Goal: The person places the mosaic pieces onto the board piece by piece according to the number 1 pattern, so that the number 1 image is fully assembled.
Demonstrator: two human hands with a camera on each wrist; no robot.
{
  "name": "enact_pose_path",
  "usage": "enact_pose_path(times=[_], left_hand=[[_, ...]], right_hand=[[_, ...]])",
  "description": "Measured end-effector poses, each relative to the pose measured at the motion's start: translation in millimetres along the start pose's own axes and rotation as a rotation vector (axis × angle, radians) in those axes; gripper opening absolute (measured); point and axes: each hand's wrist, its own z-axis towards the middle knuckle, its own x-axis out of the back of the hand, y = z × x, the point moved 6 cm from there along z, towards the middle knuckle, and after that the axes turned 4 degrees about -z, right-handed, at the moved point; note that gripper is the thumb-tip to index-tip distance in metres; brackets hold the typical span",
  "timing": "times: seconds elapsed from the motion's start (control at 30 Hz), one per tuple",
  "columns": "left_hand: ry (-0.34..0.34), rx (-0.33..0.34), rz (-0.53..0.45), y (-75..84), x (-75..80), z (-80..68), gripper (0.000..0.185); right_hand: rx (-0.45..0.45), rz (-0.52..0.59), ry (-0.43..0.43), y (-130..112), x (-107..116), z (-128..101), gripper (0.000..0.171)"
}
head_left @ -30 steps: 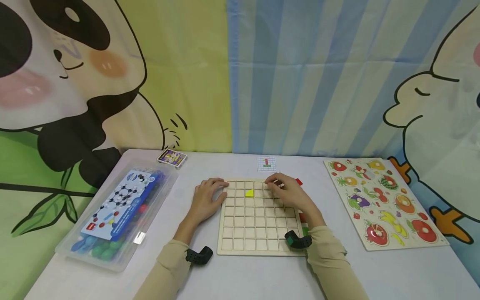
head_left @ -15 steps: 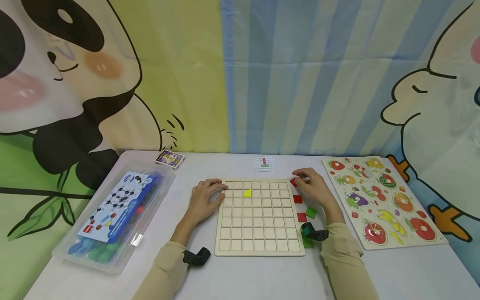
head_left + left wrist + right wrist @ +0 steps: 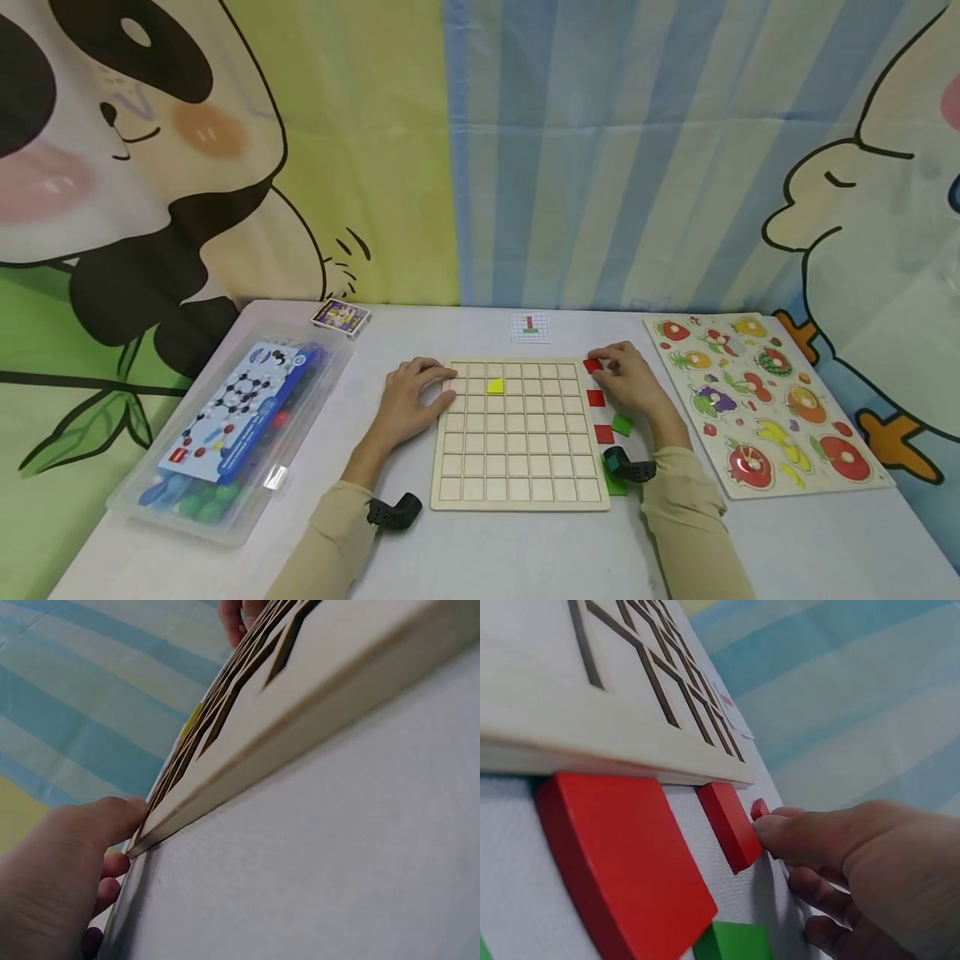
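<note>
A pale wooden grid board (image 3: 521, 504) lies on the table, with a yellow piece (image 3: 495, 386) in one cell near its upper left. My left hand (image 3: 405, 404) rests at the board's upper left edge, thumb and fingertips touching it. Beside the board's upper right corner, my right hand (image 3: 630, 379) pinches a red tile (image 3: 592, 365) between thumb and finger; only a small end of this tile shows in the right wrist view. Two more red tiles, one (image 3: 596, 398) above the other (image 3: 604, 434), lie along the right edge, near a green tile (image 3: 622, 425).
Another green tile (image 3: 617, 485) lies partly under the right wrist camera. Behind the board is a small grid card (image 3: 530, 327) with a red and green pattern. A clear plastic box (image 3: 247, 525) and a card pack (image 3: 341, 317) stand left; a fruit puzzle board (image 3: 763, 408) lies right.
My right hand has moved off the board's upper right part to the red tile beside its corner. That tile has shifted slightly right. The left hand has stayed at the board's edge.
</note>
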Motion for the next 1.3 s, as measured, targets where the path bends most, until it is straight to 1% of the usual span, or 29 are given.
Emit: enact_pose_path(times=[0.1,0.2,0.3,0.37,0.47,0.57,0.63,0.8,0.93,1.07,1.17,1.3], left_hand=[[-0.011,-0.002,-0.006,1.2,-2.0,1.4,0.029],[-0.043,-0.028,-0.013,5.1,-6.5,2.9,0.028],[-0.083,-0.056,-0.009,10.3,-11.1,3.5,0.026],[-0.096,-0.064,-0.006,13.4,-13.0,3.7,0.026],[-0.088,-0.073,-0.008,16.5,-13.8,4.1,0.022],[-0.084,-0.080,-0.027,19.0,-14.8,5.8,0.016],[-0.089,-0.079,-0.041,20.5,-16.2,8.1,0.013],[-0.118,-0.045,-0.074,25.1,-21.7,14.8,0.014],[-0.136,-0.021,-0.080,30.7,-26.2,18.5,0.016],[-0.137,-0.036,-0.072,35.0,-29.4,20.3,0.020],[-0.147,-0.055,-0.056,34.5,-30.7,20.3,0.023],[-0.194,-0.063,-0.049,31.5,-32.3,20.3,0.024]], right_hand=[[-0.015,-0.017,0.030,1,1,0,0.033],[-0.034,-0.029,0.043,2,3,-1,0.033],[-0.064,-0.022,0.034,2,3,-3,0.035],[-0.083,-0.009,0.024,1,3,-3,0.035],[-0.088,0.014,0.012,-2,3,-3,0.037],[-0.069,0.041,0.006,-10,5,-3,0.037],[-0.038,0.061,0.001,-17,6,-3,0.037],[0.054,0.081,-0.009,-40,5,-5,0.037],[0.106,0.086,-0.025,-59,1,-6,0.034],[0.158,0.097,-0.055,-73,-8,-7,0.031],[0.196,0.096,-0.078,-81,-16,-8,0.028],[0.212,0.077,-0.104,-88,-26,-7,0.027]])
